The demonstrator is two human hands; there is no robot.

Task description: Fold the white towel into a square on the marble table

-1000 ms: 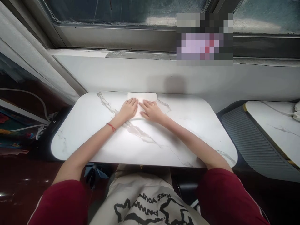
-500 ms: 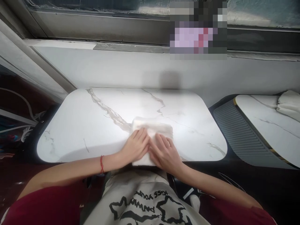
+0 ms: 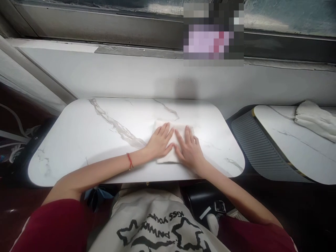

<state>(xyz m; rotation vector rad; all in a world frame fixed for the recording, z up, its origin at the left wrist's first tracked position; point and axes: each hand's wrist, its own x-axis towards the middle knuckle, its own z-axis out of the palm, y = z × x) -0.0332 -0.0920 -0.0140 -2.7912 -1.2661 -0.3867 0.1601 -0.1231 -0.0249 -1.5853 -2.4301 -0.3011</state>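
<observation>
A folded white cloth [image 3: 168, 160] lies flat on the white marble-patterned table [image 3: 68, 140], near the middle of its front half. My left hand [image 3: 159, 140] rests flat on the cloth's left part, fingers stretched out and pointing away from me. On the right part, my right hand [image 3: 189, 148] presses down with its fingers spread. The two thumbs come close together over the middle of the cloth. Both hands cover much of the cloth, and neither grips it.
To the right stands a second marble-patterned table [image 3: 283, 140] with a ribbed grey side, bearing a crumpled white cloth [image 3: 315, 119]. A pale wall [image 3: 118, 77] rises behind the near table, below a window ledge. White cables [image 3: 15, 120] hang at the far left.
Both hands and the cloth have moved forward, away from the table's front edge. My fingers, bunched and curled before, now lie flatter and more spread.
</observation>
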